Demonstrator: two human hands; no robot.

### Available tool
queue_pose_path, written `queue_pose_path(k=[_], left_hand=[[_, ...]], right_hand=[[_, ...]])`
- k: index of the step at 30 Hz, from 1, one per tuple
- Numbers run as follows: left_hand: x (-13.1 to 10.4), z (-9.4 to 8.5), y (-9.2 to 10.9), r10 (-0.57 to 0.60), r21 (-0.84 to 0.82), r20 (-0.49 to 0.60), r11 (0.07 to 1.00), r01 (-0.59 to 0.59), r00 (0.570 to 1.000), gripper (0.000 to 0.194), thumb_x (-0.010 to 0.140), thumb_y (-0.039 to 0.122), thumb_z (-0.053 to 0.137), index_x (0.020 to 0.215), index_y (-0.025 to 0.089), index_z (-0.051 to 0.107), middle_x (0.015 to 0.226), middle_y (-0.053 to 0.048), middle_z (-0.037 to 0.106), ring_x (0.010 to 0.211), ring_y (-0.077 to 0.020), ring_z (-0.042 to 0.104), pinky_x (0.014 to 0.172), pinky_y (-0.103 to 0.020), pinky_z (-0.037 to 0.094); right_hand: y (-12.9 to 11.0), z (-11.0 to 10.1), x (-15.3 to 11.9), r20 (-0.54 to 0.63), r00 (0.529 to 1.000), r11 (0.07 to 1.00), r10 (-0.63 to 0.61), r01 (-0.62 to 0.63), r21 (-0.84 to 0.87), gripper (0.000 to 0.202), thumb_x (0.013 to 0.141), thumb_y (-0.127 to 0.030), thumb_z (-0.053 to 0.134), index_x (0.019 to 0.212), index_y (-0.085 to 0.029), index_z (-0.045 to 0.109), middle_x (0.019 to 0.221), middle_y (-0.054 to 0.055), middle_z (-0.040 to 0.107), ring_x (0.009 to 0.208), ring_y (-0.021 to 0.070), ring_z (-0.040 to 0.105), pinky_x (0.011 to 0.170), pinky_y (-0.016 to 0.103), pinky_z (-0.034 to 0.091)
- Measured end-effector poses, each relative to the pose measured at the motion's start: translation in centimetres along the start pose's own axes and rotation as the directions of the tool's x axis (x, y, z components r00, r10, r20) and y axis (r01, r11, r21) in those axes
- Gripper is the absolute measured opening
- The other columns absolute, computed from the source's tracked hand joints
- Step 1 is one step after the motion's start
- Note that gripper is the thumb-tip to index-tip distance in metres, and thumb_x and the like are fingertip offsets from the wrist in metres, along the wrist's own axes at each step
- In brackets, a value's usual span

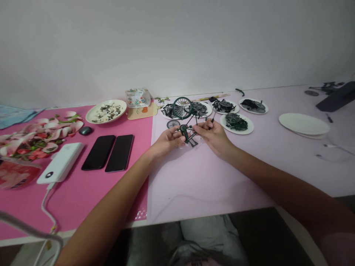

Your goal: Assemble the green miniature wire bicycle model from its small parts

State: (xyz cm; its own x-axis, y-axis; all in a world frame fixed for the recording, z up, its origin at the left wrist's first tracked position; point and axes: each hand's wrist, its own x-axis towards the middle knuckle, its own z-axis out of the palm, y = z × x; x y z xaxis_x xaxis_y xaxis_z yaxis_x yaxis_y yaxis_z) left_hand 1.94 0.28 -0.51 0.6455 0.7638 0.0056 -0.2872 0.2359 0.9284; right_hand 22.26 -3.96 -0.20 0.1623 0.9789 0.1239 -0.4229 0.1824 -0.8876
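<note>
A dark green miniature bicycle (183, 128) is held over the pale pink half of the table, its spoked wheel toward the wall. My left hand (168, 141) is closed on the frame near the chainring. Against the other side of the bicycle, the fingertips of my right hand (215, 136) are pinched together. A thin dark tool, which looks like a small screwdriver (213, 117), sticks up from between those fingers. What the right fingertips press on is partly hidden. Beside the left fingers lies a loose spoked wheel (173, 124) on the table.
Behind my hands stand several white plates of dark bicycle parts, including a plate (251, 130) of green pieces. Two stacked plates (303, 123) and a dark block (337, 96) are at right. Two phones (119, 153), a power bank (61, 162), a bowl (122, 111) and petals are at left.
</note>
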Motion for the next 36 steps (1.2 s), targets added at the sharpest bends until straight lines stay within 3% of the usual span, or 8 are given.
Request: queue_pose_path(k=[6, 17, 23, 27, 31, 36], left_hand=[[0.1, -0.2, -0.2, -0.023, -0.009, 0.010, 1.000, 0.023, 1.000, 0.075, 0.065, 0.035, 0.105, 0.131, 0.020, 0.072, 0.101, -0.005, 0.076, 0.089, -0.0169, 0.070, 0.083, -0.030, 0.052], [-0.2, 0.0, 0.3, -0.006, -0.010, -0.032, 1.000, 0.005, 0.999, 0.052, 0.069, 0.031, 0.101, 0.113, 0.018, 0.078, 0.119, -0.011, 0.077, 0.098, -0.0188, 0.073, 0.088, -0.031, 0.054], [0.0, -0.3, 0.1, 0.028, 0.137, -0.031, 0.990, -0.023, 0.999, 0.056, 0.067, 0.041, 0.102, 0.112, 0.016, 0.079, 0.102, -0.008, 0.080, 0.088, -0.0167, 0.073, 0.087, -0.030, 0.054], [-0.1, 0.5, 0.4, 0.029, 0.306, -0.010, 0.952, -0.024, 1.000, 0.054, 0.071, 0.051, 0.098, 0.104, 0.013, 0.081, 0.102, -0.011, 0.082, 0.090, -0.0200, 0.074, 0.087, -0.032, 0.054], [-0.3, 0.9, 0.6, 0.031, 0.336, -0.045, 0.942, -0.014, 0.999, 0.060, 0.073, 0.059, 0.095, 0.112, 0.014, 0.082, 0.105, -0.011, 0.083, 0.088, -0.0194, 0.074, 0.083, -0.030, 0.054], [-0.1, 0.2, 0.5, 0.073, 0.341, -0.149, 0.940, -0.018, 0.986, 0.066, 0.068, 0.060, 0.097, 0.115, 0.016, 0.082, 0.101, -0.008, 0.082, 0.084, -0.0174, 0.072, 0.079, -0.029, 0.054]], right_hand=[[0.0, 0.1, -0.1, 0.014, 1.000, 1.000, 0.023, -0.023, 0.001, 0.077, 0.054, -0.038, 0.107, 0.078, -0.027, 0.035, 0.080, -0.007, 0.068, 0.084, 0.0127, 0.066, 0.090, 0.031, 0.057], [-0.9, -0.1, 0.1, 0.038, 0.999, 0.998, -0.024, 0.026, -0.064, 0.073, 0.060, -0.039, 0.105, 0.076, -0.027, 0.035, 0.078, -0.007, 0.067, 0.081, 0.0140, 0.064, 0.081, 0.032, 0.055], [-1.1, -0.3, 0.3, 0.092, 0.995, 0.991, -0.048, 0.058, -0.118, 0.070, 0.064, -0.039, 0.103, 0.076, -0.026, 0.036, 0.075, -0.006, 0.068, 0.072, 0.0125, 0.060, 0.070, 0.029, 0.051], [-0.9, -0.5, 0.2, 0.135, 0.991, 0.984, -0.016, 0.040, -0.176, 0.071, 0.065, -0.046, 0.102, 0.077, -0.027, 0.034, 0.078, -0.003, 0.072, 0.074, 0.0146, 0.064, 0.069, 0.031, 0.052], [-0.9, -0.6, 0.2, 0.148, 0.989, 0.983, -0.009, 0.036, -0.180, 0.067, 0.070, -0.054, 0.098, 0.079, -0.027, 0.037, 0.083, -0.001, 0.073, 0.092, 0.0212, 0.073, 0.075, 0.033, 0.055], [-1.0, -1.7, 1.6, 0.105, 0.993, 0.968, -0.047, 0.071, -0.239, 0.063, 0.083, -0.086, 0.070, 0.078, -0.027, 0.045, 0.094, 0.006, 0.077, 0.099, 0.0272, 0.074, 0.076, 0.039, 0.057]])
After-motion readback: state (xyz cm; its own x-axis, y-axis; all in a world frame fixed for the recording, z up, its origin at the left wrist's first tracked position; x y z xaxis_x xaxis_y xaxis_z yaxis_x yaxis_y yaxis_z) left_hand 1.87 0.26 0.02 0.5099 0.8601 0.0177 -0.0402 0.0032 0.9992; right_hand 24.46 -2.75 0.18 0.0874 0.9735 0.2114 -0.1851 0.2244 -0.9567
